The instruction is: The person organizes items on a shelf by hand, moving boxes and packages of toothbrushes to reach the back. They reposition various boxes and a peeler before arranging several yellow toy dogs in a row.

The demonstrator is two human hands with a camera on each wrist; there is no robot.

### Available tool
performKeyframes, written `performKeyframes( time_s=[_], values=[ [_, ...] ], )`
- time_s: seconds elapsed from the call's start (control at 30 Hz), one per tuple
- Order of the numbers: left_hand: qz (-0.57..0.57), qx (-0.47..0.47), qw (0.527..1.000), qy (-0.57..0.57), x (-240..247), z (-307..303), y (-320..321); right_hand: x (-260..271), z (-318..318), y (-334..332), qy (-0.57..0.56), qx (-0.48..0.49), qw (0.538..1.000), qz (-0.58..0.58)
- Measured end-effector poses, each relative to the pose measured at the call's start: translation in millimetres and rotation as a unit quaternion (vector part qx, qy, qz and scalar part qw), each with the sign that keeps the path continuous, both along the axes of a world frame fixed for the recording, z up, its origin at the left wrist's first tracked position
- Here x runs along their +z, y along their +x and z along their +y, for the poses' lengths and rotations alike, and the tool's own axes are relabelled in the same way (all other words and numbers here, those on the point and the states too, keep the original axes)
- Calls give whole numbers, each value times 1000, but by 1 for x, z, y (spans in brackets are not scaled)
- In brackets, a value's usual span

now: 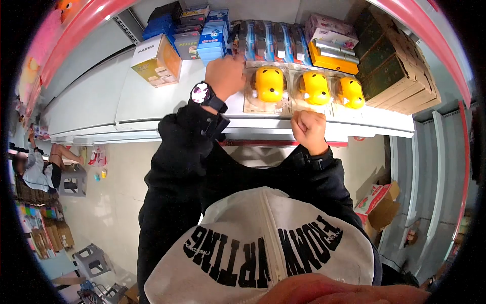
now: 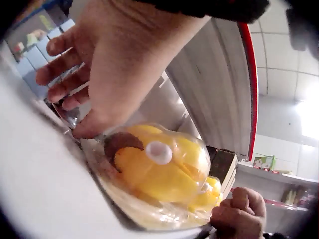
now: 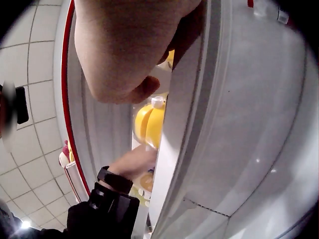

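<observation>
Three yellow dog-faced items in clear blister packs stand along the shelf front: a left one (image 1: 270, 84), a middle one (image 1: 315, 88) and a right one (image 1: 351, 92). My left hand (image 1: 225, 77) reaches over the shelf beside the left pack. In the left wrist view its fingers (image 2: 65, 67) are spread and loosely bent, with nothing between them, and the thumb is right at the upper edge of the left pack (image 2: 164, 164). My right hand (image 1: 310, 130) is curled into a fist at the shelf's front edge, just before the middle pack; no held thing shows in it.
Behind the packs stand a row of blue-backed packages (image 1: 268, 41), blue boxes (image 1: 212, 41) and a yellow box (image 1: 334, 58). A tan-and-white carton (image 1: 157, 61) is at the left, large brown cartons (image 1: 395, 66) at the right. A person sits far left near a grey stool (image 1: 73, 182).
</observation>
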State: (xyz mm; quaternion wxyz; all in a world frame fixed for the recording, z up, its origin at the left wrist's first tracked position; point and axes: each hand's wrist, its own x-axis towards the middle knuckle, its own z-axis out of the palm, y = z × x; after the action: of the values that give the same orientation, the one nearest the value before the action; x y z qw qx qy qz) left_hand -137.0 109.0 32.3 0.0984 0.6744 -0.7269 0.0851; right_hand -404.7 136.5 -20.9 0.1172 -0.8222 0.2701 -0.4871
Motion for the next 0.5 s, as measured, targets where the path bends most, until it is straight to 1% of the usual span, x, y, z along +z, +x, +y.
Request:
performKeyframes(
  time_s=[0.07, 0.13, 0.2, 0.23, 0.33, 0.37, 0.43, 0.5],
  values=[
    [4, 18, 999, 34, -6, 7, 6, -3, 1, -2, 10, -10, 1000, 11],
    [28, 16, 999, 18, -8, 17, 9, -3, 2, -3, 4, -11, 1000, 20],
    [45, 13, 999, 0, -19, 21, 17, -3, 1, -4, -3, -11, 1000, 21],
    [36, 9, 999, -37, -29, 20, 22, -3, 1, -3, 0, -8, 1000, 12],
    [137, -38, 982, -127, -48, 24, 38, 1, 3, -1, 21, -2, 1000, -14],
    [175, -74, 968, -165, -52, 25, 45, 2, 3, -3, 36, -2, 999, -21],
    [192, -59, 968, -151, -51, 29, 47, 3, 3, -4, 64, -2, 998, -29],
    [197, -51, 969, -140, -50, 33, 48, 2, 3, -7, 72, -12, 997, 8]
  ],
)
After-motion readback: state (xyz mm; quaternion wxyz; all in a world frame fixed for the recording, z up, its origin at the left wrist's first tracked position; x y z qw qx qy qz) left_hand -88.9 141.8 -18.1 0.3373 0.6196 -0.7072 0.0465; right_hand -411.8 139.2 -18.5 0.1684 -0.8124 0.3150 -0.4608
